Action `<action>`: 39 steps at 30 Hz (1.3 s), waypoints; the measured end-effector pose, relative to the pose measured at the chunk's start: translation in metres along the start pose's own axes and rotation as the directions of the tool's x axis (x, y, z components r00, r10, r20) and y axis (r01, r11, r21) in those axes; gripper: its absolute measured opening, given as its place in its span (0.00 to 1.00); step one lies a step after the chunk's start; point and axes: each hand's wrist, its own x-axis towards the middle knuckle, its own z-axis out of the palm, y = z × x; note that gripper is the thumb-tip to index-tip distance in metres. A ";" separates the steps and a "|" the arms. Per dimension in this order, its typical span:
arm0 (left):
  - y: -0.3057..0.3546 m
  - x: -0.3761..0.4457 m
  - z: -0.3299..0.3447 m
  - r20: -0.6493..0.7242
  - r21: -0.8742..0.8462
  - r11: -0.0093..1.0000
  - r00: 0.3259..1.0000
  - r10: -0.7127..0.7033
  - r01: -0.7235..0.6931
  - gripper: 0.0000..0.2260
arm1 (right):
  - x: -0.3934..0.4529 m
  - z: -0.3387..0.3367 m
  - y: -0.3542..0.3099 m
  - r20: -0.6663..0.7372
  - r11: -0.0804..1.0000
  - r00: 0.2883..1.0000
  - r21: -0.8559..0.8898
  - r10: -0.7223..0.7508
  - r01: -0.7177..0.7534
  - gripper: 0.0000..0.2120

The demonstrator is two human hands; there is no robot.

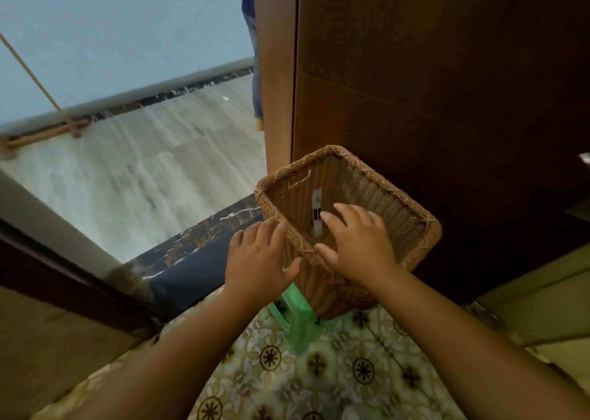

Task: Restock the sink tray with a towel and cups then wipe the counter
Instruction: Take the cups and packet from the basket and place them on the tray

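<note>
A person bends over a wicker basket perched on a green stool against a dark wooden cabinet, both hands spread wide and gripping nothing. The left hand presses its fingers against the outside of the basket's near-left corner, thumb toward 3 o'clock; the right hand hovers over the rim, fingers reaching into the basket toward 11 o'clock. The basket looks nearly bare: only a white strip with dark marks stands against the inner wall, beside a small round shape at the bottom that cannot be identified. No towel, cups, sink tray or bench is in view, so the restocking appears to be at its earliest stage, the fetching of supplies. The next move probably calls for steadying the basket with the left hand while the right searches it, or lifting the whole basket. At 12 o'clock, beyond the doorway, another person's legs stand on the pale floor.
</note>
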 end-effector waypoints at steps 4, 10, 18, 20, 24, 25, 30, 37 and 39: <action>0.022 0.032 0.028 0.030 0.014 0.997 0.997 -0.072 0.071 0.33 | 0.031 0.029 0.044 0.021 0.998 0.998 0.020 -0.062 0.061 0.29; 0.065 0.074 0.071 0.044 0.020 0.959 0.958 -0.282 0.281 0.33 | 0.096 0.088 0.114 0.156 0.969 0.958 0.090 -0.241 0.229 0.29; 0.117 0.137 0.122 0.043 -0.069 0.843 0.845 -0.532 0.534 0.34 | 0.146 0.156 0.168 0.287 0.947 0.908 0.196 -0.305 0.256 0.29; 0.118 0.153 0.150 0.079 -0.143 0.744 0.757 -0.648 0.652 0.36 | 0.151 0.184 0.172 0.301 0.953 0.913 0.213 -0.274 0.216 0.29; 0.111 0.174 0.224 0.165 -0.221 0.516 0.553 -0.817 0.828 0.40 | 0.158 0.254 0.172 0.364 0.959 0.915 0.272 -0.177 0.077 0.33; 0.108 0.176 0.244 0.184 -0.210 0.449 0.486 -0.854 0.869 0.40 | 0.159 0.273 0.172 0.394 0.955 0.909 0.296 -0.131 0.010 0.34; 0.099 0.178 0.327 0.267 -0.186 0.074 0.123 -0.956 0.980 0.46 | 0.167 0.351 0.173 0.492 0.826 0.871 0.489 0.005 -0.281 0.44; 0.076 0.171 0.388 0.332 -0.402 -0.146 -0.005 -0.943 0.904 0.49 | 0.177 0.412 0.159 0.511 0.649 0.859 0.664 -0.030 -0.373 0.56; 0.071 0.173 0.393 0.322 -0.440 -0.137 0.013 -0.947 0.887 0.49 | 0.181 0.420 0.153 0.513 0.653 0.858 0.660 -0.030 -0.372 0.57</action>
